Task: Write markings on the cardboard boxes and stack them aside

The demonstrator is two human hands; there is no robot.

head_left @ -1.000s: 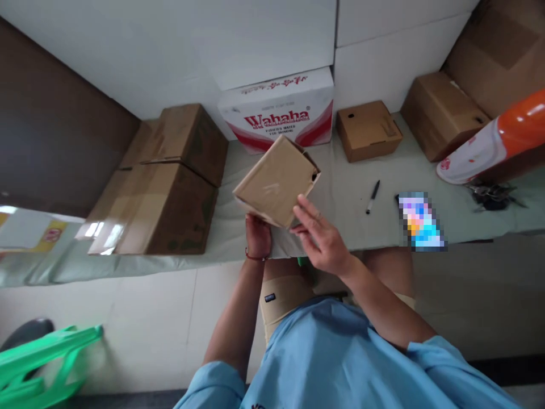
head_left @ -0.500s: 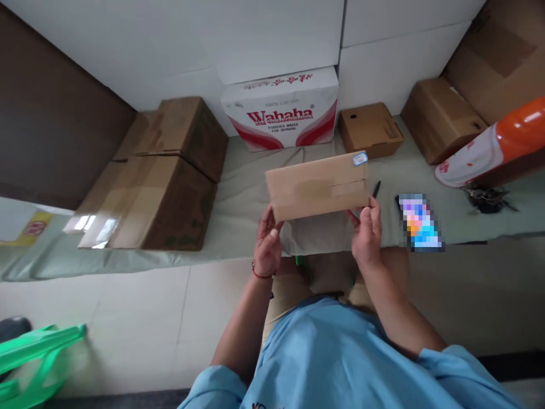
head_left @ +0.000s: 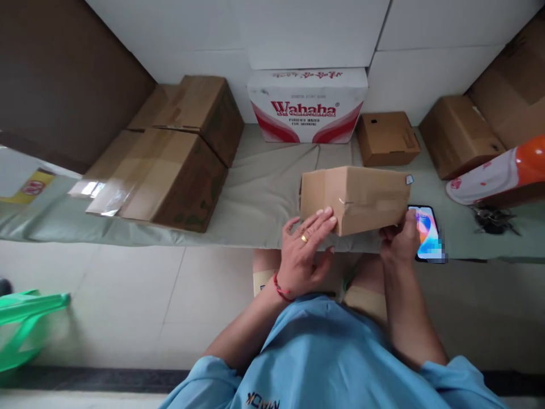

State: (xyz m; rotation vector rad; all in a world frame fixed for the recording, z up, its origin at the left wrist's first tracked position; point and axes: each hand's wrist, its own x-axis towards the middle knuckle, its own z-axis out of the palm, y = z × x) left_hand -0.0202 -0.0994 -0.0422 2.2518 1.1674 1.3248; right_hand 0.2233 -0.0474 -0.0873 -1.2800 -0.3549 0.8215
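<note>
A brown cardboard box with a small blue-and-white label at its upper right corner is turned at an angle near the table's front edge. My right hand is closed around its lower right corner; the fingertips are partly hidden under it. My left hand, with a gold ring and a red wrist cord, lays its stretched fingers against the box's left side. Just right of my right hand lies a phone with its screen lit. Whether the box rests on the table or is slightly raised, I cannot tell.
A white and red Wahaha carton stands against the wall, beside a small brown box. Larger cartons fill the left. An orange and white bottle and keys are at right, on the green tablecloth.
The box has turned, so two of its sides now show, and sits further right in view. My left hand has gone from gripping its lower left corner to lying flat against its side.
</note>
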